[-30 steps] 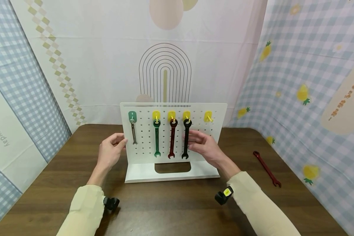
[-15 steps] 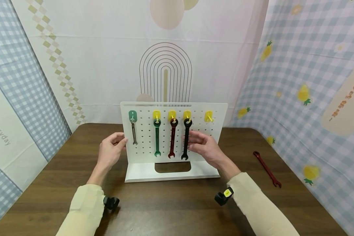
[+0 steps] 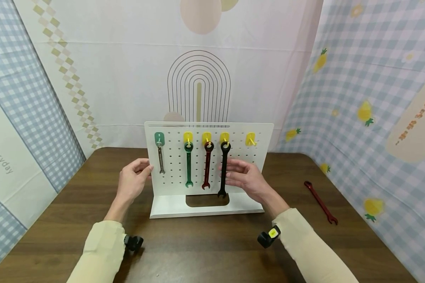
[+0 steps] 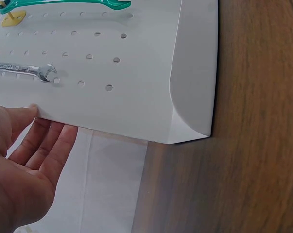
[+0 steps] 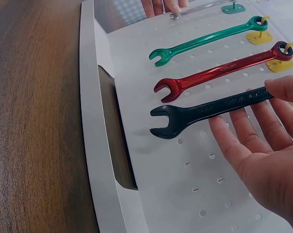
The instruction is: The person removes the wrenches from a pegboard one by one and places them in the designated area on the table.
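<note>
A white pegboard stand stands upright on the table. My left hand pinches its left edge, thumb on the front and fingers behind, as the left wrist view shows. My right hand holds a black combination wrench by its shaft, thumb over it and fingers beneath. The wrench's ring end is still at a yellow hook, and its open end tilts out from the board. To its left hang a red wrench, a green wrench and a small silver wrench.
At the board's right, a yellow hook bears no wrench. Another red wrench lies on the wooden table at the right. A patterned curtain hangs behind and beside the table.
The black wrench's open end has swung out from the board and sits lower in the head view. My right hand has shifted slightly with it; the left hand keeps its place.
</note>
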Motion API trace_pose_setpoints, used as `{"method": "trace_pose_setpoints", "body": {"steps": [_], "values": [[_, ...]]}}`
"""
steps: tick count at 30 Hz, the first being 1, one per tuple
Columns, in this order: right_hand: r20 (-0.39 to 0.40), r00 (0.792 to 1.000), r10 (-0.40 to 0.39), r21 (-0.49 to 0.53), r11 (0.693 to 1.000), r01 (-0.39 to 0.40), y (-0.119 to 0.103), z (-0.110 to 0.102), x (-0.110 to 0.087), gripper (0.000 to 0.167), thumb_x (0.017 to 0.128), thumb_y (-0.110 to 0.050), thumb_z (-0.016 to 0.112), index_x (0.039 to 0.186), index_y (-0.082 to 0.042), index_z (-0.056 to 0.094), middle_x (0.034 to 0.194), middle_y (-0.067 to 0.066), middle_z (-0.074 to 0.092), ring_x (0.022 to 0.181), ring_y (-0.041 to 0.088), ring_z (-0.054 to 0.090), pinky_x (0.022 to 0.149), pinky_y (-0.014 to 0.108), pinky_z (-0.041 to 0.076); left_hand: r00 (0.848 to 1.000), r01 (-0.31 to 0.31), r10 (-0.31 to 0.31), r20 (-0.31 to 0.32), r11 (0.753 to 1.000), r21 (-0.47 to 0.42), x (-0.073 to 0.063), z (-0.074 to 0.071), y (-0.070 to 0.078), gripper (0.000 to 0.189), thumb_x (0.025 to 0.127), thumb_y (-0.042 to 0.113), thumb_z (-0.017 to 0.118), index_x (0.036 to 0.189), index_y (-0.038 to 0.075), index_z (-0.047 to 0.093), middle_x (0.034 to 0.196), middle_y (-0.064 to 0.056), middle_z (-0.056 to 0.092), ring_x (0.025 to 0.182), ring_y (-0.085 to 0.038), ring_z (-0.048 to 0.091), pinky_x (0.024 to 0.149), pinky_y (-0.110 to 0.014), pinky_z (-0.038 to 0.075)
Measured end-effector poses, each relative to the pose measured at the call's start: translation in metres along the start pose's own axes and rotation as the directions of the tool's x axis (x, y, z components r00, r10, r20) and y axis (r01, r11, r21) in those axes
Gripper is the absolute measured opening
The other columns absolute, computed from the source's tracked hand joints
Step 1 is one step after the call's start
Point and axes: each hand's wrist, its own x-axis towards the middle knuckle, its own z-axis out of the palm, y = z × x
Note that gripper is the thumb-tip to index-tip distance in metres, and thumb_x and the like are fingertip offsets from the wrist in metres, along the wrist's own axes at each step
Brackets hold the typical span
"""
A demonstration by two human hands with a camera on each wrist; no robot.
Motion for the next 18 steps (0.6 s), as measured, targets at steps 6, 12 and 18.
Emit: {"method": "trace_pose_setpoints", "body": {"steps": [6, 12, 18], "values": [[0.001, 1.000, -0.004, 0.006, 1.000, 0.004, 0.0005, -0.0004, -0.0008, 0.048, 0.101, 0.004, 0.062, 0.148, 0.010, 0.049, 0.142, 0.030, 0.062, 0.116, 0.029, 0.073, 0.090, 0.037, 0.065, 1.000, -0.005, 0.005, -0.005, 1.000, -0.005, 0.0001, -0.0001, -0.0007, 0.024, 0.105, 0.017, 0.068, 0.122, 0.000, 0.072, 0.115, -0.025, 0.074, 0.081, 0.000, 0.068, 0.071, -0.012, 0.058], [-0.019, 1.000, 0.014, -0.008, 1.000, -0.015, -0.0011, 0.0012, -0.0023, 0.046, 0.101, 0.002, 0.064, 0.144, 0.010, 0.052, 0.136, 0.026, 0.068, 0.113, 0.030, 0.075, 0.089, 0.040, 0.066, 1.000, -0.009, 0.009, -0.008, 1.000, -0.004, 0.0005, 0.0007, -0.0035, 0.024, 0.105, 0.016, 0.068, 0.121, -0.001, 0.071, 0.114, -0.024, 0.075, 0.082, -0.002, 0.068, 0.071, -0.013, 0.059], [-0.063, 0.997, 0.032, -0.017, 0.999, -0.033, -0.0028, 0.0033, -0.0042, 0.041, 0.099, 0.002, 0.067, 0.139, 0.008, 0.058, 0.130, 0.020, 0.073, 0.109, 0.024, 0.075, 0.085, 0.039, 0.067, 1.000, -0.015, 0.015, -0.010, 1.000, 0.003, 0.0023, 0.0025, -0.0046, 0.022, 0.105, 0.015, 0.068, 0.120, 0.000, 0.071, 0.113, -0.023, 0.075, 0.081, -0.002, 0.068, 0.071, -0.014, 0.060]]}}
